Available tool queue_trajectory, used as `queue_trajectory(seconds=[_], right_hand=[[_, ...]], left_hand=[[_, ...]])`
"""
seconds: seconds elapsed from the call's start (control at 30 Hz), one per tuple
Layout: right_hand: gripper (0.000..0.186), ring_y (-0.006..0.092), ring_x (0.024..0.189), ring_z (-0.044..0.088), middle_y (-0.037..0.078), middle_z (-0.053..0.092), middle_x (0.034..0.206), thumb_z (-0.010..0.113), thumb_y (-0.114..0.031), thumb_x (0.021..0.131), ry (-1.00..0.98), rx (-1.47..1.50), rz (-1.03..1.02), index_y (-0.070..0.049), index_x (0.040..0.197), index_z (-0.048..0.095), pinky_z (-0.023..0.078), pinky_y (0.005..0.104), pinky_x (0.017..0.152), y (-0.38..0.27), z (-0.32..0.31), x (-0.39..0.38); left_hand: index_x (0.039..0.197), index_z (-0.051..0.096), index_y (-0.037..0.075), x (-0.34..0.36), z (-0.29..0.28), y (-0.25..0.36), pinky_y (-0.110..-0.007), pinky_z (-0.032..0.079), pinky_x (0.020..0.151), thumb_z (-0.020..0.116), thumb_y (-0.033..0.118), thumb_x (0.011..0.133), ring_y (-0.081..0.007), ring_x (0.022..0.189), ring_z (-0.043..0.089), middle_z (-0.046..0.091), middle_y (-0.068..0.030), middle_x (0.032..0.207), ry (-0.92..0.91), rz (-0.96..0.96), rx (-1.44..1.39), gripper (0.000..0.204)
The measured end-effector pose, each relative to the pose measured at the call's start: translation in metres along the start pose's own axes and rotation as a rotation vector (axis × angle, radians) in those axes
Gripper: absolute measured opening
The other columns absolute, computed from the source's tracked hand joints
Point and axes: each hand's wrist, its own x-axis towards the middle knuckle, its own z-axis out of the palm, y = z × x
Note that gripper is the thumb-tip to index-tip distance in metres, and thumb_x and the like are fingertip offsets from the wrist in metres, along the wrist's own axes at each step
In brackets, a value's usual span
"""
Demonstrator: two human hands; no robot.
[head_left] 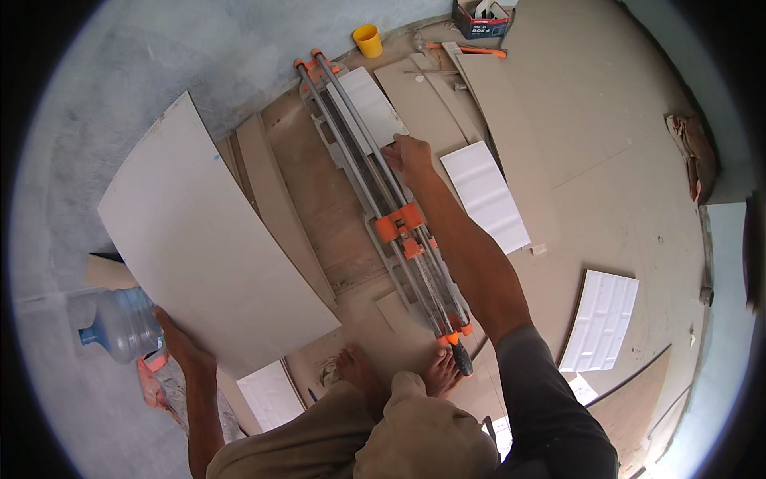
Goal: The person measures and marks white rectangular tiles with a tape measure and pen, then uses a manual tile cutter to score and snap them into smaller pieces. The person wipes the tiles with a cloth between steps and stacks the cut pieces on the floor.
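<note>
A large pale tile (pixel 215 239) stands tilted at the left, its lower edge by my feet. My left hand (pixel 185 345) grips its near left edge; the fingers behind it are hidden. In front of me lies a manual tile cutter (pixel 399 223) with two steel rails, orange fittings and a black-ended handle (pixel 461 358). A smaller white tile piece (pixel 367 109) rests at the cutter's far end, partly under the rails. My right hand (pixel 408 156) is closed on the near corner of that piece, beside the right rail.
A white ridged tile (pixel 487 195) lies right of the cutter, and a brick-patterned tile (pixel 600 321) farther right. A yellow cup (pixel 367 40), a small box (pixel 482 19) and an orange-handled hammer (pixel 471 50) sit at the back. A water bottle (pixel 124 323) lies at left.
</note>
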Motion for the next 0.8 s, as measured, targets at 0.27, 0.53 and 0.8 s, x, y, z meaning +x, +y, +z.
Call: queue_trajectory(seconds=[0.27,0.53,0.8], right_hand=[[0.024,0.0263,0.065,0.075,0.012,0.071,0.093,0.071,-0.014,0.098,0.187,-0.138,-0.094,0.005,0.11,0.064,0.057,0.0349,0.053,0.013,0.017,0.022],[0.019,0.0208,0.063,0.073,0.013,0.067,0.084,0.069,-0.011,0.098,0.237,0.013,-0.38,-0.001,0.104,0.054,0.051,0.034,0.05,-0.006,0.028,0.02],[0.018,0.0161,0.058,0.061,0.011,0.065,0.08,0.069,-0.01,0.098,0.178,0.054,-0.615,-0.003,0.103,0.053,0.046,0.0312,0.051,-0.031,-0.061,-0.029]], left_hand=[[0.155,0.045,0.001,-0.006,0.0,-0.026,-0.037,0.039,0.115,0.033,0.06,0.114,-0.0229,0.135,0.05,0.051,-0.0088,0.153,0.083,-0.062,0.043,0.073],[0.16,0.037,0.002,-0.005,-0.015,-0.046,-0.039,0.036,0.12,0.03,0.056,0.115,-0.0252,0.142,0.047,0.046,-0.0115,0.16,0.006,-0.113,0.053,0.071],[0.159,0.039,0.003,-0.003,-0.032,-0.057,-0.039,0.039,0.118,0.028,0.056,0.116,-0.0247,0.139,0.049,0.049,-0.0113,0.156,-0.062,-0.069,0.087,0.07]])
